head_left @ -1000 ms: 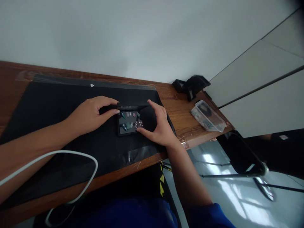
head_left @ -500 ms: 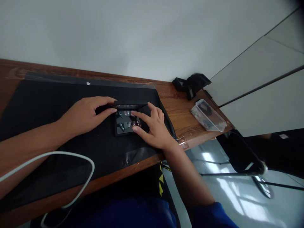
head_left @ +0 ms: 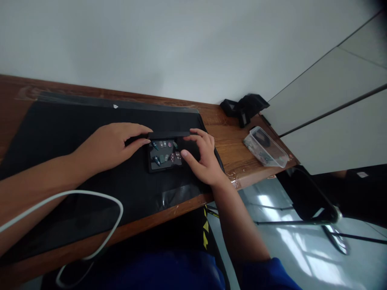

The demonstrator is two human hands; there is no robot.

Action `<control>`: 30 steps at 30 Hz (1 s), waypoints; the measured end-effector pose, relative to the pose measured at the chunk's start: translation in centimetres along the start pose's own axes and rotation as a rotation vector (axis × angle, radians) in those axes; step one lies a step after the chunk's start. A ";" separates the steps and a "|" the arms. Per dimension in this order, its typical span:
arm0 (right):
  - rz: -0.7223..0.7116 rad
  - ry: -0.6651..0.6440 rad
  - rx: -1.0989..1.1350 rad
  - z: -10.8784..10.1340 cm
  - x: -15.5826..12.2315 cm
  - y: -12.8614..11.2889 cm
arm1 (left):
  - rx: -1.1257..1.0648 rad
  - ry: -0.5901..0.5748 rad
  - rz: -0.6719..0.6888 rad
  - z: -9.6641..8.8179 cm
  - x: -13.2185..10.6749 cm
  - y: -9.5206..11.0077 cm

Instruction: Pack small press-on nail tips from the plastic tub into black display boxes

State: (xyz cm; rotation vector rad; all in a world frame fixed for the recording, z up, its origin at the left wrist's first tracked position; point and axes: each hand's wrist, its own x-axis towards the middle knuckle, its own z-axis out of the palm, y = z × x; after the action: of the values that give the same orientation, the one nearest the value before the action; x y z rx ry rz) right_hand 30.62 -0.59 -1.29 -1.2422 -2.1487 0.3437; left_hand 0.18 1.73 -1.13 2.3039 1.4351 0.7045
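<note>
A small black hinged box (head_left: pixel 165 159) lies open on a black mat (head_left: pixel 75 133) on the wooden desk (head_left: pixel 229 141). Inside it sit several small green, silver and pink pieces. My left hand (head_left: pixel 111 145) pinches the left end of the raised lid (head_left: pixel 168 135) between thumb and fingers. My right hand (head_left: pixel 202 159) grips the right side, its fingers on the lid's right end and its thumb at the box's right edge.
A clear plastic container (head_left: pixel 265 147) and a black clip-like object (head_left: pixel 244 106) rest at the desk's right end. A white cable (head_left: pixel 75 197) loops over my left forearm. A black chair (head_left: pixel 311 201) stands on the floor to the right. A white wall runs behind the desk.
My right hand drew back from reaching over the pieces inside the box to the box's right side, with fingers on the lid's end. My left hand kept its hold on the lid.
</note>
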 end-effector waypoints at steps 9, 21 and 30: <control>-0.116 -0.111 0.076 -0.8 0.1 -0.4 | -0.050 -0.039 0.129 0.0 0.4 0.0; -0.087 -0.203 0.088 -0.4 0.1 0.3 | -0.225 -0.119 0.060 0.8 -0.8 -0.3; -0.072 -0.254 0.092 -0.1 -0.1 0.8 | -0.142 -0.177 0.046 0.9 -0.4 -0.3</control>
State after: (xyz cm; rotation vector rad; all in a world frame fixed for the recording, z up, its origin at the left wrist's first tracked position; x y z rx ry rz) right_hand 31.24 -0.31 -1.67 -1.1157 -2.3552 0.5896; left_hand 0.34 1.53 -2.16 2.2341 1.2172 0.5784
